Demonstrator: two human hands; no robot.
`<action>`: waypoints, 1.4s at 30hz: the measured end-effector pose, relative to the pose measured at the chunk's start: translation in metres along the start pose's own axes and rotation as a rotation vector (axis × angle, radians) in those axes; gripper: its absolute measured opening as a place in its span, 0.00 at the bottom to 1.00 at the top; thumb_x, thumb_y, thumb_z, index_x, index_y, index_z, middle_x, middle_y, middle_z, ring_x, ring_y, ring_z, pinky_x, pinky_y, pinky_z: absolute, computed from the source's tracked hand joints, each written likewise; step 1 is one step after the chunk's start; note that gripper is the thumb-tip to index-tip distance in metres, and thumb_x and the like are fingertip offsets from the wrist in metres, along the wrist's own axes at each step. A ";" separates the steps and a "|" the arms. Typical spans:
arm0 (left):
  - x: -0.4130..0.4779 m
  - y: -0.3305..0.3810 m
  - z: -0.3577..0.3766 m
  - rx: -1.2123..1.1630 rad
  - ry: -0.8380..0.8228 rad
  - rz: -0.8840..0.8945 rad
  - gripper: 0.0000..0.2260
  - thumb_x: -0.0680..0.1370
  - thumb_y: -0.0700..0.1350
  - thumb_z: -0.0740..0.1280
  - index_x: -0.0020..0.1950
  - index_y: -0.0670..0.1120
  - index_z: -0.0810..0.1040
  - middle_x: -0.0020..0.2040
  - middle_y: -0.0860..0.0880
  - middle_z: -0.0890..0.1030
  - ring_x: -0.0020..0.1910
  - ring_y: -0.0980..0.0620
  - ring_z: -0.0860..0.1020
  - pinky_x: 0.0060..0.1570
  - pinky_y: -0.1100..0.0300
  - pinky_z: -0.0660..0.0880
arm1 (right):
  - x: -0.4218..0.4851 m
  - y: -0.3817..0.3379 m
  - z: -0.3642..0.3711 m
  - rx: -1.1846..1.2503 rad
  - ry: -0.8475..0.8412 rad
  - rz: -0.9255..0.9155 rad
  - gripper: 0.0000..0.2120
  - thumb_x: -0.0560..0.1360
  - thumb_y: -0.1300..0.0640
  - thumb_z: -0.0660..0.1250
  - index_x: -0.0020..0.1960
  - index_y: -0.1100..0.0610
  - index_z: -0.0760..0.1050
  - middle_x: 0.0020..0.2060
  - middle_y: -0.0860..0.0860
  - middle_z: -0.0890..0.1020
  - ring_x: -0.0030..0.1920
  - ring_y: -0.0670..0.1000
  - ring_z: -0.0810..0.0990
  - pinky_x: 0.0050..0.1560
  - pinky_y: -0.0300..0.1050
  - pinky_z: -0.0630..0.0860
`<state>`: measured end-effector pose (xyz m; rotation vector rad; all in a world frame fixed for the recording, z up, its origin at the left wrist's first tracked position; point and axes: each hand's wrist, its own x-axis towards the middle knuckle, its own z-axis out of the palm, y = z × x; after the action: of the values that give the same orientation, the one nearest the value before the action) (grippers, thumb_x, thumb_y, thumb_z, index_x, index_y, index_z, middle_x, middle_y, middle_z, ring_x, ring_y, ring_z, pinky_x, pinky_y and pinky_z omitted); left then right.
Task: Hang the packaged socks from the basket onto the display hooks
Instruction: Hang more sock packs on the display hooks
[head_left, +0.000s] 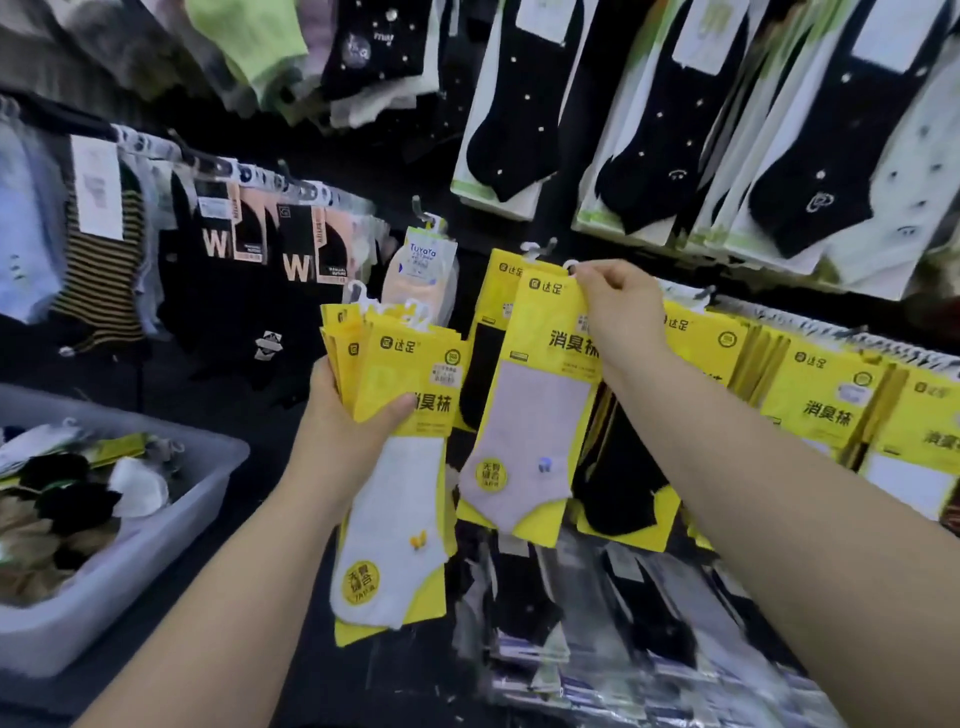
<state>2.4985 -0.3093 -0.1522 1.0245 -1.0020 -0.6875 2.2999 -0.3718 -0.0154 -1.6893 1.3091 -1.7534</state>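
The right hand (618, 306) pinches one sock pack (540, 405) by its top, just beside the hook (545, 248). Its hanger loop should slide fully over the hook tip before release. The left hand (353, 415) grips the spare stack (410, 374).

The basket (156, 545) runs off the left edge, its socks (78, 499) a blur of dark and pale. In the left hand (353, 421), the stack (410, 374) hides all but its front one. The right hand (618, 312) covers the top corner of its pack (535, 415), so whether the hanger (570, 267) sits on the hook (544, 247) cannot be told. Bagged socks (623, 623) below are smeared.
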 end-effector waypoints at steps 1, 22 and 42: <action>0.004 -0.004 -0.001 -0.008 0.005 -0.004 0.22 0.71 0.46 0.74 0.57 0.58 0.66 0.51 0.58 0.78 0.50 0.56 0.79 0.45 0.55 0.77 | 0.013 0.000 0.006 -0.017 0.008 -0.012 0.08 0.78 0.56 0.63 0.48 0.57 0.80 0.34 0.45 0.78 0.27 0.38 0.74 0.31 0.34 0.72; 0.003 0.002 0.009 -0.240 -0.087 -0.122 0.26 0.65 0.51 0.77 0.59 0.58 0.70 0.54 0.52 0.82 0.49 0.51 0.83 0.43 0.53 0.80 | -0.059 0.015 0.045 -0.151 -0.450 0.037 0.19 0.70 0.45 0.71 0.54 0.52 0.68 0.44 0.46 0.74 0.43 0.43 0.74 0.43 0.39 0.75; 0.005 0.000 0.000 -0.093 0.014 -0.016 0.12 0.76 0.45 0.70 0.49 0.60 0.70 0.49 0.56 0.81 0.48 0.56 0.80 0.42 0.59 0.76 | 0.008 0.015 0.005 0.132 -0.022 0.128 0.12 0.78 0.57 0.64 0.58 0.52 0.65 0.47 0.50 0.77 0.44 0.48 0.79 0.37 0.41 0.77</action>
<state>2.5001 -0.3136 -0.1506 0.9555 -0.9418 -0.7327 2.2979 -0.3871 -0.0237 -1.5152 1.2346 -1.7034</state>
